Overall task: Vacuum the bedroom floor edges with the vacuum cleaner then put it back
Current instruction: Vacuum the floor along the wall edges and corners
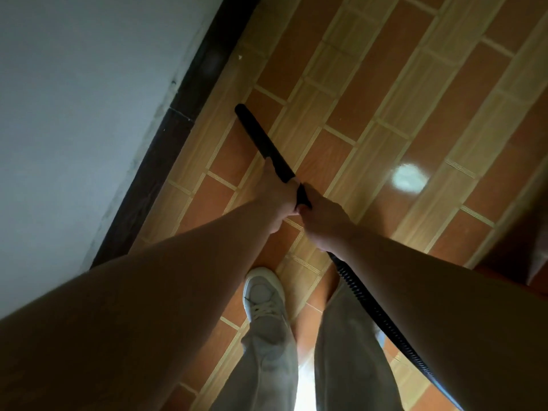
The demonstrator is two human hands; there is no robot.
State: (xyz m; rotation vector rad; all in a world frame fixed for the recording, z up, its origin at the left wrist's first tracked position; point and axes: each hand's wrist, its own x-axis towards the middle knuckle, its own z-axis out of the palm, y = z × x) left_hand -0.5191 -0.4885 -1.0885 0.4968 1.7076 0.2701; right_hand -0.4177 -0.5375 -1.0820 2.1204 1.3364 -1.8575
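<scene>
A black vacuum nozzle tube [261, 140] points up and left over the tiled floor, its tip a short way from the dark skirting board [178, 126]. My left hand [280, 200] grips the tube's near end. Just behind it, my right hand [321, 223] grips the handle where the black ribbed hose [370, 310] begins. The hose runs under my right forearm toward the bottom right. The vacuum cleaner's body is out of view.
A grey-white wall [74, 114] fills the left side above the skirting. Orange and tan floor tiles [385, 99] spread to the right. My white shoe [264, 295] and light trouser legs stand below the hands. A dark object edge [533, 241] sits at the right.
</scene>
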